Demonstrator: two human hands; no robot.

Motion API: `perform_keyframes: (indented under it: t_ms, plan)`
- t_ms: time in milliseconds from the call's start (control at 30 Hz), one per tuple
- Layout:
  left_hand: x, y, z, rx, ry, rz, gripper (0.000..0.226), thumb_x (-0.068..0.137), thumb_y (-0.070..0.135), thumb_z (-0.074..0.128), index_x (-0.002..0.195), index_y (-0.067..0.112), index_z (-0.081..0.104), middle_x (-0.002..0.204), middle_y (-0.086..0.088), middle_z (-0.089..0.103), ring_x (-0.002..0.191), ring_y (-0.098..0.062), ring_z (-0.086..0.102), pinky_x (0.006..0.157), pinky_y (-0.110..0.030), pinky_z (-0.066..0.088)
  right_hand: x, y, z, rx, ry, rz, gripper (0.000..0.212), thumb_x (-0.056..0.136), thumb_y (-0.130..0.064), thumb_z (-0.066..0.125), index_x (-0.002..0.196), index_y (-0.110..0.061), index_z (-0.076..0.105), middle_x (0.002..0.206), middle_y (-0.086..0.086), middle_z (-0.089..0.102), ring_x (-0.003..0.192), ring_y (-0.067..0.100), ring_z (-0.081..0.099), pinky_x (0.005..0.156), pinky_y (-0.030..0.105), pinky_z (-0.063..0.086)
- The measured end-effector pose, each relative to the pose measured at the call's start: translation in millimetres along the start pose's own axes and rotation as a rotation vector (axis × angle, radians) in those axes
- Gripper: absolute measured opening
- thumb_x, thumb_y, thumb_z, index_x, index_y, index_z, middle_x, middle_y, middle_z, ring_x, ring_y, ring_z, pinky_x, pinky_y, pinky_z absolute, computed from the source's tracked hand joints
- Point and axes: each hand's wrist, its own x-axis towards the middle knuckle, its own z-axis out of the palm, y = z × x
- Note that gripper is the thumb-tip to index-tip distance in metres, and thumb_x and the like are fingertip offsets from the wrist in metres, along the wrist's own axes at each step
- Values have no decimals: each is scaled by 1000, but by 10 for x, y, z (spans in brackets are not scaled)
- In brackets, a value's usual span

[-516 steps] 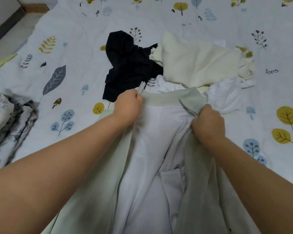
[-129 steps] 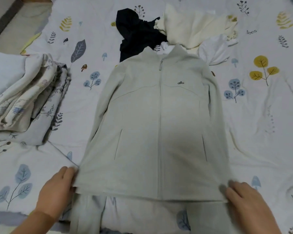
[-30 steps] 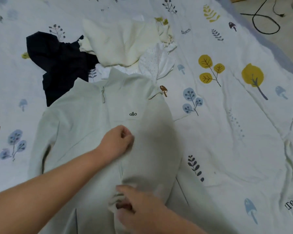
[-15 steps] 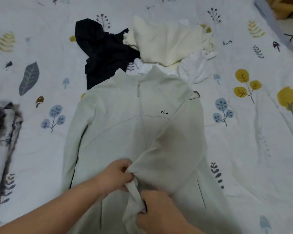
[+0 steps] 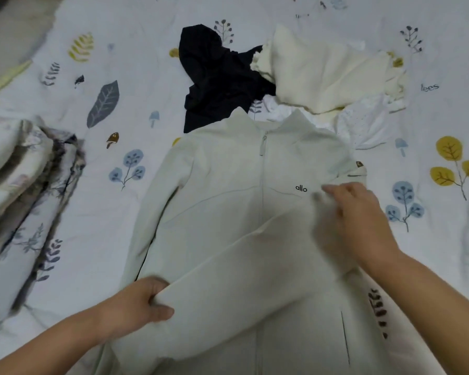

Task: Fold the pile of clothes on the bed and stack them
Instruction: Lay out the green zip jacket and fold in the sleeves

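The bed [image 5: 431,266] fills the view, covered by a white sheet printed with leaves, trees and mushrooms. On it, nearest the camera, the pale green zip jacket [image 5: 228,212] lies front up, zip closed, collar pointing away and a small "allo" logo on its chest. One sleeve [image 5: 241,266] is folded diagonally across the jacket's front, running from the logo side down to the opposite lower edge.

Left of the jacket a bundle of floral-print bedding [image 5: 25,185] is heaped on the sheet. Beyond the jacket's collar sit the unfolded clothes: a cream garment [image 5: 322,74] at the far right of the collar, a black garment [image 5: 214,85] at the far left of it with its lower edge just under the jacket's shoulder, and a white dotted garment [image 5: 363,125] just beside the collar, partly under the cream one.

The left hand [image 5: 141,301] pinches the cuff end of the folded sleeve, thumb on top and fingers curled under the fabric. The right hand [image 5: 360,223], blurred, lies flat with fingers spread on the upper sleeve, just beside the logo.
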Motion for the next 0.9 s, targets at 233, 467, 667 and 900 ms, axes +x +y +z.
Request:
perform_keyframes:
  t_ms: [233,467,667,900]
  plan:
    - [18,-213,8,29,-126,1,15,76,18,76,85,22,64,108,4,52,97,-5,59,88,-20,46,896,433,-128,-434,-224,-84,34,92,-17,51,125,-23,57,144,9,33,132,28,23,102,42,24]
    - [53,-228,-3,-81,-116,-94,20,67,22,77,83,17,67,104,3,56,89,-9,64,78,-20,49,1222,499,-321,-68,-196,-28,3,87,-13,62,83,-12,61,76,1,57,83,28,53,70,32,35]
    - [70,-283,28,-81,-76,-104,21,65,22,82,75,14,66,98,2,57,77,-4,62,69,-16,46,1087,782,-155,18,-264,67,6,84,-3,62,86,-7,65,86,11,60,80,24,49,71,29,36]
    - [83,-217,-50,-129,-139,-136,24,50,28,80,67,18,65,93,1,61,81,-9,62,72,-21,48,1231,929,-427,616,-465,579,25,98,-24,45,95,-5,61,94,12,61,85,27,53,79,32,41]
